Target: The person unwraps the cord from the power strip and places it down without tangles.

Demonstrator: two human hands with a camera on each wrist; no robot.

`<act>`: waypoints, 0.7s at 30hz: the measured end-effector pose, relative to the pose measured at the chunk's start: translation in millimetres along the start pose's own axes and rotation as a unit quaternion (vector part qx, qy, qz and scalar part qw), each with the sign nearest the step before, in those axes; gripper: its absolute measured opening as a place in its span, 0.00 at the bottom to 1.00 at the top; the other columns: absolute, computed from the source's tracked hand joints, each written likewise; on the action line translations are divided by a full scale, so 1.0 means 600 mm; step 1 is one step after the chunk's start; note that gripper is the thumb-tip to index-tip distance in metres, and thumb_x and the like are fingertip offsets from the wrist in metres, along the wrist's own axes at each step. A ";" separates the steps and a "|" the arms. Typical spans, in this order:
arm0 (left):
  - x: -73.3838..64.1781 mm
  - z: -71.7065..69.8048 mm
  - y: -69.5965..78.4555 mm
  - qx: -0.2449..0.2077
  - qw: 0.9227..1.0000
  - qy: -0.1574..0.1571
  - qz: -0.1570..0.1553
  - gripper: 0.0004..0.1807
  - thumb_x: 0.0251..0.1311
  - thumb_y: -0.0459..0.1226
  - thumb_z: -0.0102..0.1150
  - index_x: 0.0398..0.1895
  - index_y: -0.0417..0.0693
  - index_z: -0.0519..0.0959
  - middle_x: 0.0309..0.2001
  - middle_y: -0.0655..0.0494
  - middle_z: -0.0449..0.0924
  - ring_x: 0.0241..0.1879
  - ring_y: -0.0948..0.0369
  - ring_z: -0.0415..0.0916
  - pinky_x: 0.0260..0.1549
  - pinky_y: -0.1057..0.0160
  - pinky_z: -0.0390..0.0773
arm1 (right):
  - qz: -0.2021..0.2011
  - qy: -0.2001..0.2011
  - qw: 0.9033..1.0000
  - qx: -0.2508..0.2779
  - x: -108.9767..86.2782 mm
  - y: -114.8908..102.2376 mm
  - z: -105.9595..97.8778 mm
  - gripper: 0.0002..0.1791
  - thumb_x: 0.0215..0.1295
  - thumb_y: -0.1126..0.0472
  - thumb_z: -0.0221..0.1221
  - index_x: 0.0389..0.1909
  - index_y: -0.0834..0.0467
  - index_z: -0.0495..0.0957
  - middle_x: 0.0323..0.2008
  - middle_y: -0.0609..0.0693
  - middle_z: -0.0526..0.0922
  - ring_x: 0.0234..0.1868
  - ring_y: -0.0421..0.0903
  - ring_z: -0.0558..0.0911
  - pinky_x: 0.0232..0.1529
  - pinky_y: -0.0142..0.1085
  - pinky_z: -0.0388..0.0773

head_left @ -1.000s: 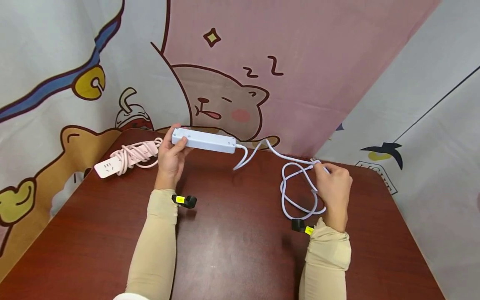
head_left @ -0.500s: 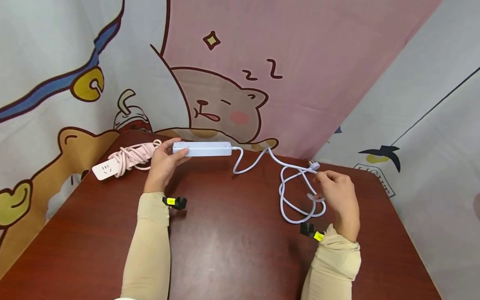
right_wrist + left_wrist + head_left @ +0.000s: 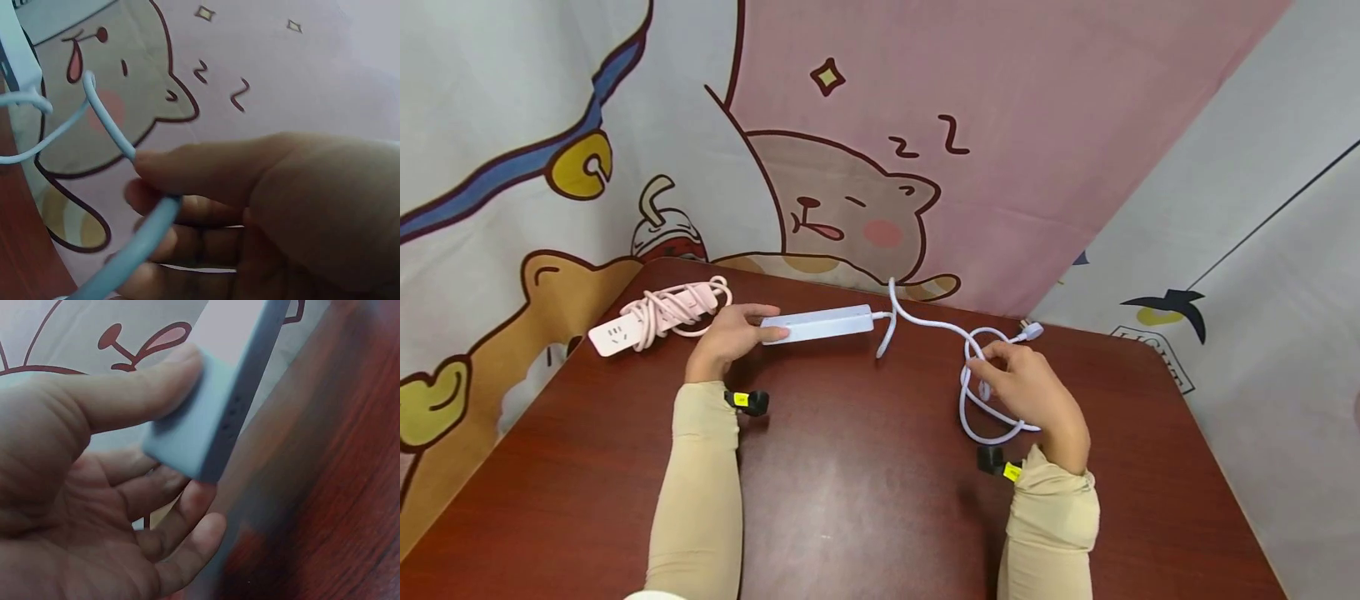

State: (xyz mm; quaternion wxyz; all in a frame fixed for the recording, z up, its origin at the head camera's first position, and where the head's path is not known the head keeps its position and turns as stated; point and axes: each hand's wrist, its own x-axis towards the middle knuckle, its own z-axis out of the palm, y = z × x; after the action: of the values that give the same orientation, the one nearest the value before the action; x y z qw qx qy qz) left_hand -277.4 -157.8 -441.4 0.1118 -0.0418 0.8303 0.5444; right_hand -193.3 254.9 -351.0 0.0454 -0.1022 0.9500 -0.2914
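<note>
My left hand (image 3: 730, 340) grips the left end of a white power strip (image 3: 823, 323). In the left wrist view, the thumb presses one face of the strip (image 3: 219, 387) while the fingers lie beneath. From the strip's right end runs a white cord (image 3: 936, 322), which arches up and then drops to my right hand (image 3: 1036, 390). The right wrist view shows the thumb and forefinger pinching this cord (image 3: 134, 250). Loose loops of it lie around and below the right hand. The plug (image 3: 1032, 332) sits beyond that hand, near the table's back edge.
A pink power strip (image 3: 617, 335) wrapped in its own cord lies at the back left of the brown table (image 3: 850, 500), close to the left hand. A cartoon-printed curtain (image 3: 1037, 125) hangs right behind the table.
My left hand has lowered the white power strip towards the table. My right hand has shifted left along the cord, away from the plug. The pink strip stays put.
</note>
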 end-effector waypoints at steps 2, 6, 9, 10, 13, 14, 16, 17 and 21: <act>0.001 0.001 -0.003 0.026 0.999 -0.019 0.012 0.34 0.59 0.41 0.73 0.68 0.43 0.74 0.66 0.41 0.76 0.61 0.48 0.72 0.62 0.53 0.69 | -0.016 -0.014 1.000 0.000 0.004 -0.005 0.008 0.10 0.73 0.54 0.59 0.35 0.56 0.81 0.18 0.43 0.76 0.22 0.39 0.73 0.28 0.33 0.69; 0.003 0.004 -0.006 0.053 0.997 -0.033 0.040 0.33 0.57 0.38 0.73 0.67 0.43 0.75 0.64 0.41 0.78 0.58 0.49 0.75 0.59 0.55 0.71 | -0.036 -0.035 0.999 -0.002 0.007 -0.011 0.015 0.12 0.73 0.56 0.59 0.28 0.55 0.77 0.18 0.45 0.74 0.21 0.38 0.70 0.27 0.33 0.67; 0.005 0.006 -0.008 0.073 0.995 -0.033 0.055 0.33 0.56 0.38 0.74 0.66 0.44 0.77 0.63 0.43 0.79 0.58 0.50 0.75 0.59 0.55 0.71 | -0.038 -0.045 0.998 -0.005 0.007 -0.011 0.016 0.13 0.73 0.56 0.59 0.27 0.55 0.76 0.19 0.46 0.75 0.22 0.38 0.70 0.27 0.33 0.67; 0.006 0.006 -0.009 0.079 0.994 -0.033 0.062 0.33 0.56 0.38 0.74 0.66 0.44 0.77 0.63 0.43 0.79 0.58 0.50 0.75 0.60 0.55 0.71 | -0.039 -0.050 0.998 -0.007 0.007 -0.010 0.016 0.12 0.73 0.57 0.59 0.27 0.55 0.76 0.20 0.47 0.75 0.22 0.39 0.70 0.28 0.33 0.67; 0.007 0.007 -0.011 0.096 0.991 -0.041 0.081 0.32 0.54 0.37 0.75 0.64 0.44 0.78 0.62 0.43 0.81 0.57 0.50 0.76 0.59 0.55 0.71 | -0.044 -0.069 0.997 -0.010 0.007 -0.008 0.016 0.10 0.71 0.57 0.61 0.29 0.54 0.80 0.22 0.46 0.76 0.24 0.39 0.71 0.29 0.33 0.69; 0.006 0.007 -0.012 0.099 0.990 -0.045 0.086 0.32 0.53 0.37 0.76 0.64 0.44 0.79 0.61 0.43 0.81 0.56 0.50 0.76 0.58 0.56 0.72 | -0.045 -0.077 0.996 -0.009 0.007 -0.008 0.017 0.09 0.71 0.57 0.61 0.30 0.54 0.81 0.22 0.46 0.77 0.25 0.40 0.71 0.30 0.33 0.69; 0.006 0.007 -0.013 0.103 0.989 -0.053 0.097 0.32 0.52 0.36 0.76 0.63 0.43 0.79 0.59 0.43 0.82 0.54 0.51 0.77 0.55 0.57 0.72 | -0.046 -0.092 0.995 -0.011 0.007 -0.006 0.017 0.08 0.70 0.57 0.62 0.31 0.52 0.82 0.23 0.45 0.76 0.26 0.39 0.71 0.30 0.32 0.69; 0.006 0.007 -0.014 0.104 0.988 -0.057 0.100 0.32 0.51 0.35 0.77 0.62 0.43 0.80 0.58 0.43 0.83 0.53 0.51 0.78 0.54 0.58 0.73 | -0.045 -0.099 0.994 -0.011 0.007 -0.006 0.018 0.08 0.70 0.57 0.62 0.30 0.52 0.82 0.22 0.44 0.75 0.26 0.39 0.71 0.30 0.32 0.68; 0.006 0.007 -0.016 0.108 0.987 -0.066 0.103 0.30 0.52 0.35 0.77 0.60 0.44 0.81 0.57 0.43 0.84 0.52 0.51 0.79 0.51 0.61 0.73 | -0.038 -0.091 0.995 -0.028 0.009 -0.005 0.019 0.12 0.72 0.57 0.60 0.26 0.53 0.80 0.19 0.43 0.73 0.24 0.39 0.69 0.29 0.33 0.67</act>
State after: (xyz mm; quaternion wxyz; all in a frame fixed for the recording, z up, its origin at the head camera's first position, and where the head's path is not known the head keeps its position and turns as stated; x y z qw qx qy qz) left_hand -278.5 -157.7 -452.4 0.1130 0.0924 0.8750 0.4615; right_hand -196.3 244.9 -358.6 0.1174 -0.1660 0.9453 -0.2553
